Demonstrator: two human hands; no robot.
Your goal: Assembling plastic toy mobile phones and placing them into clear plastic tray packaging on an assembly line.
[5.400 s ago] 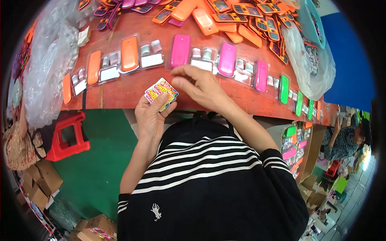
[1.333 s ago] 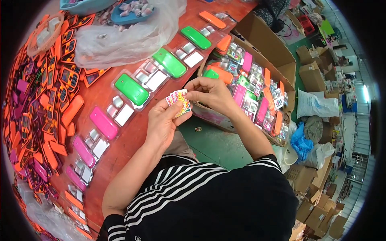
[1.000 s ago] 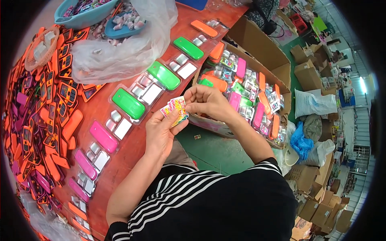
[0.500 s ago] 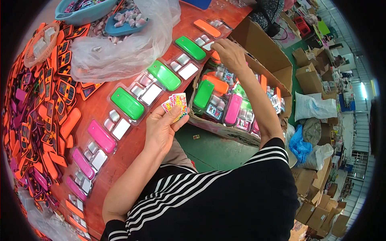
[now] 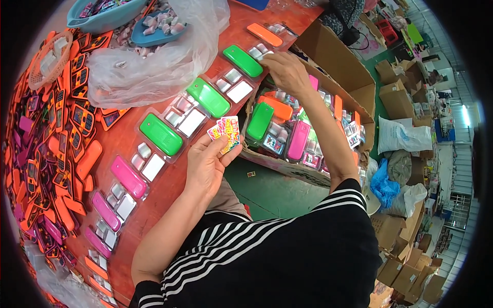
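My left hand [image 5: 204, 163] pinches a small fan of colourful printed cards [image 5: 231, 132] between thumb and fingers, above the table's near edge. My right hand [image 5: 287, 73] reaches to the far end of the row, its fingers drawn together at a clear plastic blister tray; what the fingertips hold, if anything, is hidden. That tray carries a green toy case [image 5: 243, 60] and small wrapped pieces [image 5: 258, 51]. Closer along the row lie more trays with a green case [image 5: 209, 97], another green case [image 5: 161, 134] and a pink case [image 5: 128, 177], each beside a white card [image 5: 192, 121].
Right of the table stands an open cardboard box [image 5: 339, 61] full of packed trays. Orange and purple toy phones [image 5: 61, 159] heap along the table's left. A clear plastic bag [image 5: 149, 77], a blue basin [image 5: 105, 15] and a blue scoop [image 5: 159, 31] lie at the back.
My right hand has shifted slightly left, its fingertips coming over the white card in the far tray. My left hand stays nearly in place, with the printed cards turned a little more into view.
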